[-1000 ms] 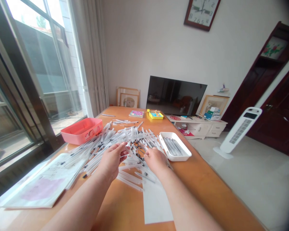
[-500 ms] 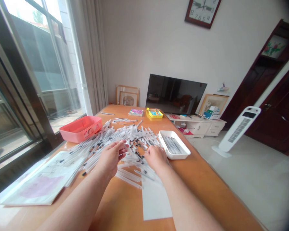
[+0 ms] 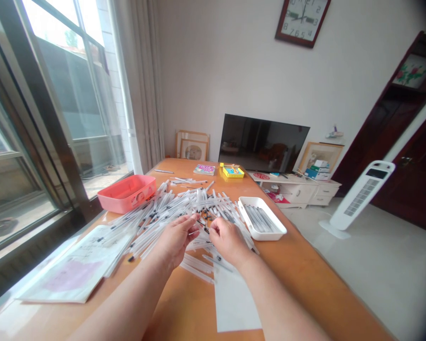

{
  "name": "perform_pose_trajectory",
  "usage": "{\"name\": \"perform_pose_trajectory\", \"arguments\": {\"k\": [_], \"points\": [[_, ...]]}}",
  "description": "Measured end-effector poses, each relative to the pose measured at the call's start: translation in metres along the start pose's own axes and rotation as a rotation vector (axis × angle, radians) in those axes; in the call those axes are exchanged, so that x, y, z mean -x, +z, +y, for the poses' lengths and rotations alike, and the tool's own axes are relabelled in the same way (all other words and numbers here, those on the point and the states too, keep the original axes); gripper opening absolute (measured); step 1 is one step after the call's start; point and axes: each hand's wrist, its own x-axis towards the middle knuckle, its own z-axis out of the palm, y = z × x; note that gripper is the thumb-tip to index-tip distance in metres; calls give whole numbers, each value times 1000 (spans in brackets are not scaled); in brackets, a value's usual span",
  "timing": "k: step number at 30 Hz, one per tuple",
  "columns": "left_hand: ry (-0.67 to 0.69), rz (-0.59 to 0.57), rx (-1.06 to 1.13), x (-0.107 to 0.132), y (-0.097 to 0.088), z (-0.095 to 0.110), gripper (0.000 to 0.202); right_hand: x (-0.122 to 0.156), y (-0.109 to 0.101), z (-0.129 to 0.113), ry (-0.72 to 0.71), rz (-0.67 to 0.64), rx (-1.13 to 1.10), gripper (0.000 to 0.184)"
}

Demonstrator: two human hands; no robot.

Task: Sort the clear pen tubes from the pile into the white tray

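Observation:
A heap of clear pen barrels (image 3: 156, 219), many with black ends, spreads across the wooden table. Over the near side of this heap, my left hand (image 3: 179, 237) has its thumb and fingers drawn together in a pinch. What it holds, if anything, is too small to name. Close by on the right, my right hand (image 3: 229, 240) is curled, fingertips turned toward the left hand and partly hidden. A thin dark piece shows in the gap between the two hands, but I cannot tell which hand it touches. Right of the heap, a white tray (image 3: 277, 231) contains several grey-looking pens (image 3: 259, 218).
At the heap's left stands a red plastic basket (image 3: 115, 203). A worn booklet (image 3: 67, 270) lies at the near left, and white paper (image 3: 236, 303) is under my right forearm. Toward the far end are a pink booklet (image 3: 203, 169), a yellow box (image 3: 232, 172) and a pen (image 3: 164, 171).
Both hands have come closer together, my left moving right and my right curling in beside it. The whole view has shifted slightly as the head moved.

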Motion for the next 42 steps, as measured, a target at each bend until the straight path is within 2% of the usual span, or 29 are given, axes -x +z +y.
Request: {"name": "perform_pose_trajectory", "arguments": {"k": [5,9,17,21,23,26,30,33,36,42], "points": [[46,34,56,-5,-4,-2,27,0,0,7,-67,-6,-89,9],[47,52,122,-7,-8,0,21,3,-4,14,-13,-16,-173,17],[-23,-11,203,-7,-7,-2,16,6,-6,7,140,-19,-695,25],[-37,-82,160,-2,-4,0,22,3,-11,2,263,103,-952,31],[-14,-103,72,2,-2,3,27,1,-15,4,345,196,-1068,33],[82,-74,-136,6,-1,8,34,-3,-21,12,422,341,-1184,31],[274,-27,-435,7,-2,11,33,-5,-32,26,454,521,-1186,25],[376,-11,-592,3,-5,8,30,-4,-39,29,433,587,-1141,21],[455,35,-701,1,-9,6,23,-3,-43,26,400,599,-1107,20],[521,46,-734,3,-10,8,13,-2,-45,19,364,569,-1034,18]]}}
